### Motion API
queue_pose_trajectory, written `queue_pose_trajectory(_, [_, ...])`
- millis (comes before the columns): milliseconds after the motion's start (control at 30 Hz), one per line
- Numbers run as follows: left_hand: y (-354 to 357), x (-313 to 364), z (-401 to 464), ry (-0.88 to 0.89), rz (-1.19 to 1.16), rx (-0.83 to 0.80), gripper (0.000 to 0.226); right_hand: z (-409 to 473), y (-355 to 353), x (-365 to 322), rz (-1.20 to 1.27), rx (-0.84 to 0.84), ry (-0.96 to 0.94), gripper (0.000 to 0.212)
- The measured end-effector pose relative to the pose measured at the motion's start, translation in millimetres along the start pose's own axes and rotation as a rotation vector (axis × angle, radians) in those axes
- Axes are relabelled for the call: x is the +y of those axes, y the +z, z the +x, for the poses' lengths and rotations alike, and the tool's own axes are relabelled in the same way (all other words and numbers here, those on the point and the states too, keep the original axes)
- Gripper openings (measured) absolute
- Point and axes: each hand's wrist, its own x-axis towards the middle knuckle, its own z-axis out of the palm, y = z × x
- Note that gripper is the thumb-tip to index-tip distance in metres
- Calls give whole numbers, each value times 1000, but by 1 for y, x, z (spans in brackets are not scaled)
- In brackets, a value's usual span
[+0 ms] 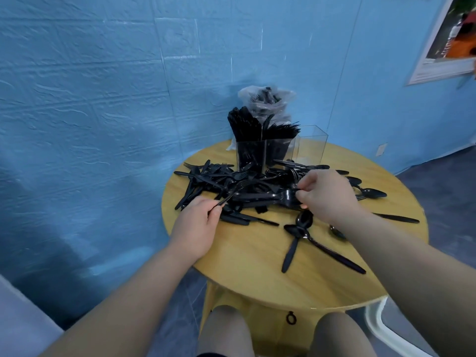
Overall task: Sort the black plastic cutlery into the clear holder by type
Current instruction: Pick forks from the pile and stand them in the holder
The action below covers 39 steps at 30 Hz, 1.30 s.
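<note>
A heap of black plastic cutlery [231,181] lies across the far half of a round wooden table [257,253]. Behind it stands the clear holder [309,148]; its left and middle compartments are packed with black cutlery and the right one looks empty. My left hand [198,222] pinches the handle of a black fork [229,195] at the heap's near edge. My right hand [327,194] has its fingertips curled on a bundle of black forks [260,196] in the middle of the heap.
Loose spoons [373,193] and knives [396,217] lie to the right, and crossed spoons [298,230] lie near the front. A clear plastic bag of cutlery [265,99] stands behind the holder, against the blue wall. A white chair [378,328] is at lower right.
</note>
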Motion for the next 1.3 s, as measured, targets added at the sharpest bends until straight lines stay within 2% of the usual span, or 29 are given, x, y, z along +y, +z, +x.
queue_pose_trajectory(300, [-3,51,9,6,57,53,30,-11,-37,34,107,118,-64,12])
queue_pose_trajectory(500, [-3,86,16,65,25,-95,30,-19,-45,25,252,27,-196,23])
queue_pose_trajectory(633, [-1,96,10,34,-144,-281,31,-16,-35,19,324,90,-214,25])
queue_pose_trajectory(767, [-1,97,3,74,-160,-293,36,-16,-25,19,339,159,-188,14])
queue_pose_trajectory(833, [-2,98,2,107,-132,-330,36,-17,-21,19,352,193,-175,15])
queue_pose_trajectory(967, [-3,97,5,170,34,-402,36,-15,-19,18,362,174,-166,31])
queue_pose_trajectory(1067, [-4,98,16,171,146,-364,32,-9,-21,17,369,137,-129,24])
queue_pose_trajectory(1133, [-3,101,24,202,231,-283,31,-5,-20,18,400,139,-113,21])
queue_pose_trajectory(1300, [0,109,43,308,324,-175,35,10,-24,17,574,170,-86,33])
